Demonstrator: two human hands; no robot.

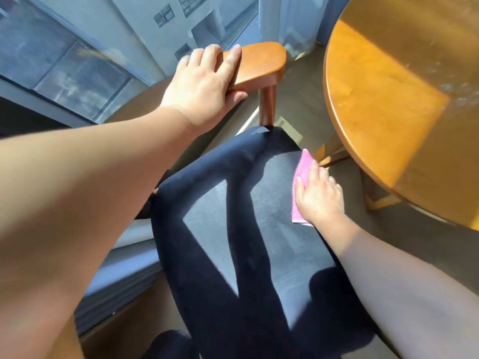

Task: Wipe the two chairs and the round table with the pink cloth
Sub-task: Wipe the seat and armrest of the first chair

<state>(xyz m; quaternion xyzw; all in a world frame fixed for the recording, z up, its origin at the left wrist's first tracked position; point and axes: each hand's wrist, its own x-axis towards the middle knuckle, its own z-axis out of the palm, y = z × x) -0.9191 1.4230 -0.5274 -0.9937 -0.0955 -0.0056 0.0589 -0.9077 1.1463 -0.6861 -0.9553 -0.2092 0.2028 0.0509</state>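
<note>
A chair with a dark blue padded seat (228, 208) and a wooden armrest (259, 64) fills the middle of the view. My left hand (202, 86) grips the armrest, fingers over its top and thumb under it. My right hand (320, 195) presses the pink cloth (302, 174) flat against the seat's right edge, fingers spread over it. The round wooden table (375, 104) stands to the right, partly in sunlight. Only one chair is in view.
A large window (77, 63) with a low sill runs along the left and back. Grey floor (298, 99) shows between the chair and the table. The table's wooden leg frame (375, 200) stands close to my right hand.
</note>
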